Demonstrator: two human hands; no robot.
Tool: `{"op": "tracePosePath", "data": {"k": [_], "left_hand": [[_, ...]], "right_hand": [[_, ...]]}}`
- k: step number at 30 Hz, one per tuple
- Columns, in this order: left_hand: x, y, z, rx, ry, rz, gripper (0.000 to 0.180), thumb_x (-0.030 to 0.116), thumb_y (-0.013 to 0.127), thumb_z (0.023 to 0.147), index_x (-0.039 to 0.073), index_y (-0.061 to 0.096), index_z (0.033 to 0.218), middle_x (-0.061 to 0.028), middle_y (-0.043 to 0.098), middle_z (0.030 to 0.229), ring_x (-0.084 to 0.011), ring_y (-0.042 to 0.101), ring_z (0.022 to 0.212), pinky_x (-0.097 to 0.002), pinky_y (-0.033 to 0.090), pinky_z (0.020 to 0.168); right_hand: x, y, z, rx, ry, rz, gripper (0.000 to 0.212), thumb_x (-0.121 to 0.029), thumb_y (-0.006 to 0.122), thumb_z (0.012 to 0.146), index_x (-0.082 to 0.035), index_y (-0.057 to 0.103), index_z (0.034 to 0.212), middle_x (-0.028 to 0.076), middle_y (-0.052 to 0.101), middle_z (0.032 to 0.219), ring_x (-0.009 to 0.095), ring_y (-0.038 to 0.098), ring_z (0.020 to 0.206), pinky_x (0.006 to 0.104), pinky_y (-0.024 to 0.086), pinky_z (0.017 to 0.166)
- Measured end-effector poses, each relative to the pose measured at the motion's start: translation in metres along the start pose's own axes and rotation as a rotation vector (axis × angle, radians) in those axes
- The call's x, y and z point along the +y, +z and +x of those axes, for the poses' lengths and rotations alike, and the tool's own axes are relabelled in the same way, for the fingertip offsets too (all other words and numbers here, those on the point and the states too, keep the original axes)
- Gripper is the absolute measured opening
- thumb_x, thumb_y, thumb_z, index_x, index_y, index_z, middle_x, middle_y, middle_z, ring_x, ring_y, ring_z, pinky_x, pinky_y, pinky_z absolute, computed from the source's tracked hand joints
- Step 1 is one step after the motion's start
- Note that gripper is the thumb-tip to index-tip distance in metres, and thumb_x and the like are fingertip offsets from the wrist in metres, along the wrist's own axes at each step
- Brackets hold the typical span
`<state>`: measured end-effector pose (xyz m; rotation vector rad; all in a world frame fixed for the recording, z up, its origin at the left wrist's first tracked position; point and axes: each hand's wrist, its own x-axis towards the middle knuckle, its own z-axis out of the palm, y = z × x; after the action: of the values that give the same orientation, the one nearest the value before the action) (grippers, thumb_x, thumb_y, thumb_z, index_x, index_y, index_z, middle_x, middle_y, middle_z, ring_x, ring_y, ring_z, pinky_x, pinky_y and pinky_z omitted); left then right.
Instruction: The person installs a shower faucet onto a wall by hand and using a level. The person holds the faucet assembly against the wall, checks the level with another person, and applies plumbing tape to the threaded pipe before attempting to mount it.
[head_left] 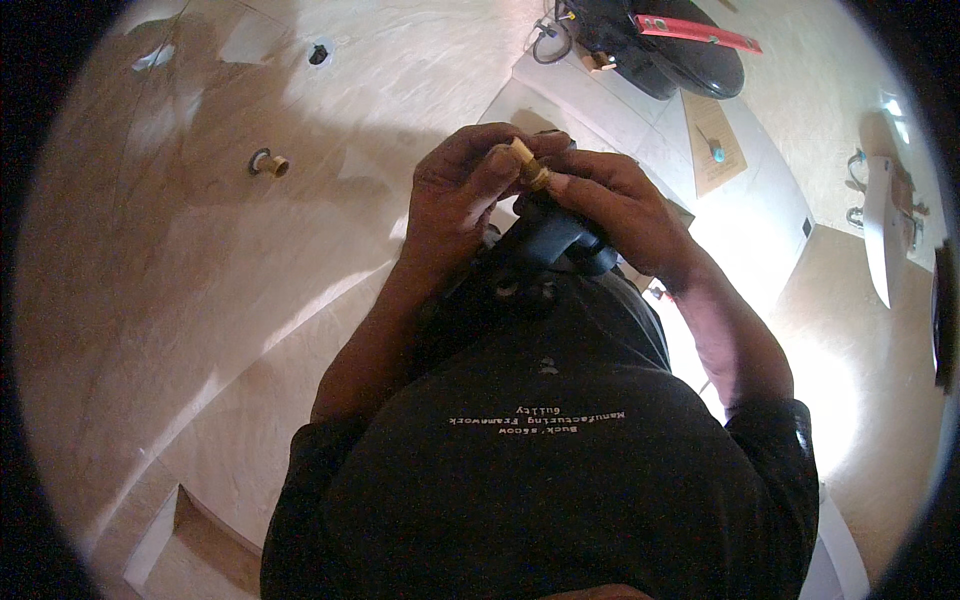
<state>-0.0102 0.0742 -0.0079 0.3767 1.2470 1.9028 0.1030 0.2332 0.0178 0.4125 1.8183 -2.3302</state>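
A small brass pipe fitting (538, 178), tan at its upper end and threaded-looking lower down, is held in front of my chest. My left hand (455, 185) pinches it between thumb and fingers. My right hand (615, 195) closes on its lower end from the other side, thumb laid along it. The fingertips behind the fitting are partly hidden. Just below the hands is a dark, rounded object (565, 243) close to my body; its kind I cannot make out.
A brass pipe stub (272, 165) juts from the marbled surface at left, near a dark round hole (318, 54). A red spirit level (700, 33) lies across a black rounded object (700, 75). Cardboard (728, 165) lies on a pale surface; a white fixture (882, 220) stands at right.
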Motion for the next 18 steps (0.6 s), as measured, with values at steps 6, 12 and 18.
{"op": "tracePosePath", "data": {"k": [6,12,18], "left_hand": [[-0.002,-0.003,0.001,0.019,0.006,0.041,0.026,0.019,0.065,0.098,-0.001,0.062,0.114,-0.0159,0.070,0.112,-0.0182,0.066,0.099,-0.0339,0.055,0.088],[-0.005,-0.006,0.002,0.019,-0.003,-0.035,0.025,0.021,0.065,0.098,0.001,0.064,0.114,-0.0139,0.072,0.110,-0.0162,0.065,0.097,-0.0322,0.053,0.085],[-0.004,-0.010,0.004,0.009,-0.003,0.009,0.025,0.020,0.066,0.098,0.001,0.065,0.115,-0.0122,0.072,0.107,-0.0159,0.065,0.097,-0.0317,0.053,0.084]], "right_hand": [[0.016,-0.002,0.006,0.073,-0.125,-0.152,0.046,-0.024,0.063,0.095,0.001,0.055,0.133,0.013,0.064,0.119,0.019,0.063,0.109,0.0328,0.050,0.096],[0.015,0.002,0.008,0.048,-0.115,-0.127,0.051,-0.023,0.064,0.093,0.000,0.051,0.137,0.010,0.063,0.118,0.017,0.060,0.110,0.0320,0.047,0.099],[0.001,0.004,0.008,-0.002,0.071,0.014,0.051,-0.025,0.063,0.094,0.000,0.051,0.137,0.010,0.063,0.117,0.018,0.061,0.109,0.0331,0.048,0.098]]}}
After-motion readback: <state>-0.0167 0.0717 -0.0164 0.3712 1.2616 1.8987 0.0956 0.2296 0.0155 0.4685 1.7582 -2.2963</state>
